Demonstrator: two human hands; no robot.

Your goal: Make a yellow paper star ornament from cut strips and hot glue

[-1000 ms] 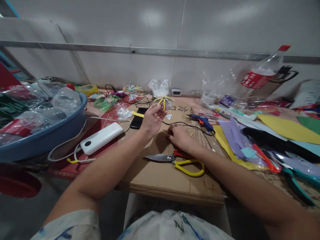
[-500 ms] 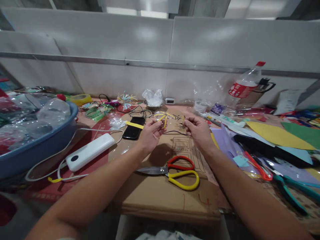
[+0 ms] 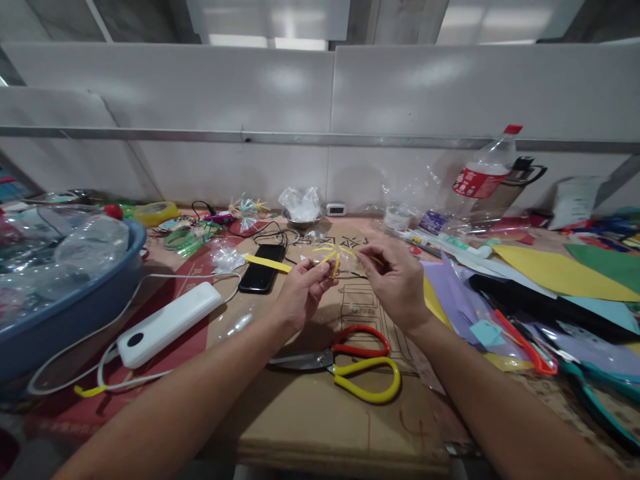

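My left hand (image 3: 306,288) is closed in a pinch on a clear plastic piece with thin yellow strips (image 3: 336,261) fanning out from its middle. On the other side, my right hand (image 3: 395,280) has thumb and forefinger pressed together at the outer end of one strip; exactly what it grips is partly hidden by the fingers. Both hands are above a cardboard sheet (image 3: 300,413) with printed drawings. Below them lie scissors (image 3: 367,363) with one red and one yellow handle, blades pointing left. A black phone (image 3: 261,268) with a yellow paper strip (image 3: 267,263) across it lies left of my left hand.
At left are a blue basin (image 3: 75,303) of plastic bottles and a white power bank (image 3: 170,323) with its cable. To the right lie coloured sheets (image 3: 555,270), a red cutter (image 3: 525,343) and green-handled pliers (image 3: 600,400). A red-labelled bottle (image 3: 483,175) stands behind.
My right hand has moved in closer to my left hand and the yellow-striped piece. The view has tilted slightly upward. My left hand keeps its hold.
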